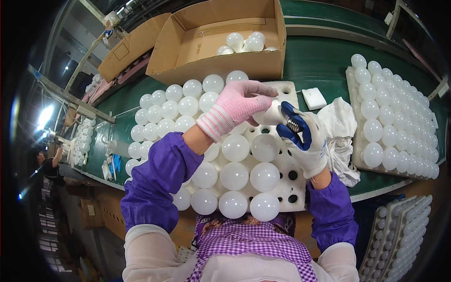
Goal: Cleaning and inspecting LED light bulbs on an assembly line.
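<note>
A bulb [270, 116] is held above the tray [293, 187] — its white body pinched by the curled fingers of the left hand [238, 105], its metal base encircled by the bent right hand [306, 138]. More bulbs [234, 176] are seated left; a box [253, 66] is placed far — a cloth [339, 141], right.

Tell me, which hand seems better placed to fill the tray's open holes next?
Probably the right hand: it is at the metal base of the held bulb and comes in on the open-hole side of the tray, while the left hand reaches in over seated bulbs.
</note>
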### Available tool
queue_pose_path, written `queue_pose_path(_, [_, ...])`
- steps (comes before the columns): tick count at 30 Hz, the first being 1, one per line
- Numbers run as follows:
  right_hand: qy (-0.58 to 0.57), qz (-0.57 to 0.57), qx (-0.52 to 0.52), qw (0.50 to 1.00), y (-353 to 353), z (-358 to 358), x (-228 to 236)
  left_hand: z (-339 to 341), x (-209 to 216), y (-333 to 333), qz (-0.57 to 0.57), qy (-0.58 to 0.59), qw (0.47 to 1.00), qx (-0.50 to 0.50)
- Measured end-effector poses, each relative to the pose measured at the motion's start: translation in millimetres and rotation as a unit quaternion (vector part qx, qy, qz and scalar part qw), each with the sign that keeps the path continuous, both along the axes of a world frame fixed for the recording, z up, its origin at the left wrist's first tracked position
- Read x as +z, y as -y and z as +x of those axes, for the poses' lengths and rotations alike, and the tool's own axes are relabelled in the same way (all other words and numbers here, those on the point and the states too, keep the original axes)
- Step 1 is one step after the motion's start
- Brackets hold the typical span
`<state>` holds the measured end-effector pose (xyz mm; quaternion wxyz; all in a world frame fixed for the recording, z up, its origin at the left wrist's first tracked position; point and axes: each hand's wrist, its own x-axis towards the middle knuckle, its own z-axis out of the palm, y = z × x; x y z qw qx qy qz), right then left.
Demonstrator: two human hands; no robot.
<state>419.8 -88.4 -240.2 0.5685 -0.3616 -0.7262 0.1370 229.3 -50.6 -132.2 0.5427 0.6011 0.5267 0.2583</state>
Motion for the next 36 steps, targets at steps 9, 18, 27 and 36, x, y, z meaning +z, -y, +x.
queue_pose_path(9, [-0.316, -0.198, 0.159, 0.914, 0.5, -3.4, 1.9, 0.4, -35.3, 15.9, 0.38, -0.102, 0.916, -0.073])
queue_pose_path(18, [-0.191, -0.114, 0.158, 0.962, -6.0, 9.6, -3.0, -1.9, -16.8, 13.8, -0.059, 0.175, 0.981, -0.066])
queue_pose_path(27, [0.05, 0.102, 0.036, 0.993, -6.3, 10.2, 7.6, 2.7, -36.2, -9.8, 0.05, 0.092, 0.995, -0.004])
queue_pose_path(36, [-0.226, -0.13, 0.139, 0.956, -3.8, 1.8, 5.6, -7.4, -28.3, -11.7, -0.218, 0.297, 0.929, -0.035])
